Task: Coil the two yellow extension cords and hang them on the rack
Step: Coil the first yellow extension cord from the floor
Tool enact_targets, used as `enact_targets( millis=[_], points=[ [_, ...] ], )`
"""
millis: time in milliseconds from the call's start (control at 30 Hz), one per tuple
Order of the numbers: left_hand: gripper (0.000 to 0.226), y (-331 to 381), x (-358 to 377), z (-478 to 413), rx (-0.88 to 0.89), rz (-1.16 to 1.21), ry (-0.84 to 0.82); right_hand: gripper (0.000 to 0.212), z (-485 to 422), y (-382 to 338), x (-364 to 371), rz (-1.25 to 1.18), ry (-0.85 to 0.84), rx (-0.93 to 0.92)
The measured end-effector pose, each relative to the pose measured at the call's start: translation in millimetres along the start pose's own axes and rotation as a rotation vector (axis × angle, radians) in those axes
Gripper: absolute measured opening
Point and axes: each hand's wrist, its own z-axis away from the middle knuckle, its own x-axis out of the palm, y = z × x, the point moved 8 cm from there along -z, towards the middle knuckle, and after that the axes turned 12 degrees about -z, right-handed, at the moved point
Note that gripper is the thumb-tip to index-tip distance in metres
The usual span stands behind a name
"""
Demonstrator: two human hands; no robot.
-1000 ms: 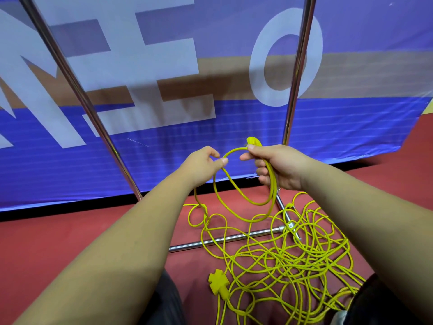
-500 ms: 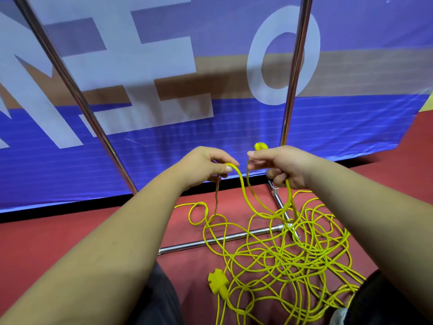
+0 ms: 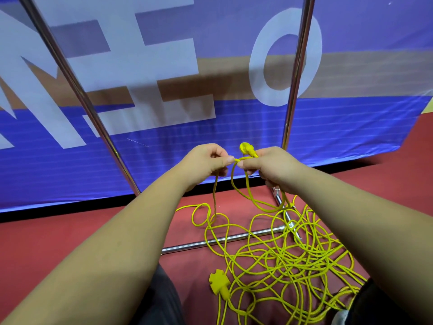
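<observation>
A big tangle of yellow extension cord [image 3: 285,261] lies on the red floor below my arms, with a yellow multi-socket end [image 3: 219,283] at its near left. My right hand [image 3: 271,167] grips a couple of cord loops [image 3: 251,198] that hang from it, and a yellow plug [image 3: 246,148] sticks up above its fingers. My left hand [image 3: 206,161] pinches the cord right beside the right hand, thumb tips almost touching. A strand drops from the left hand to the pile. The rack's chrome poles [image 3: 296,73] rise behind.
The rack's left pole [image 3: 77,95] slants up at the left, and its base bar [image 3: 225,240] lies on the floor under the cord. A blue and white banner [image 3: 164,66] stands behind the rack. My dark trouser knees are at the bottom edge.
My left hand has brought its pinched strand rightward up to my right hand, closing the gap. The hanging loop has narrowed and a further loop is gathered at my right hand.
</observation>
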Motion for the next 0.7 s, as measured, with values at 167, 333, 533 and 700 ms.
enact_targets(
  millis=[167,333,533,700],
  points=[
    [0.015,-23.8,25.3,-0.6,-0.022,-0.145,-0.275,0.032,5.9,-30.8,-0.4,-0.172,0.041,-0.167],
    [0.009,-64.8,54.6,1.0,-0.086,-0.592,-0.488,0.029,9.8,-62.6,-19.2,-0.536,0.105,-0.261],
    [0.018,-61.6,31.9,-16.9,-0.255,-0.464,-0.142,0.028,10.3,-54.8,-41.7,-0.471,0.191,-0.245],
    [0.024,-17.4,-60.5,-8.4,-0.305,0.022,0.562,0.035,4.3,-14.8,-64.8,-0.22,0.399,-0.045]
  ],
)
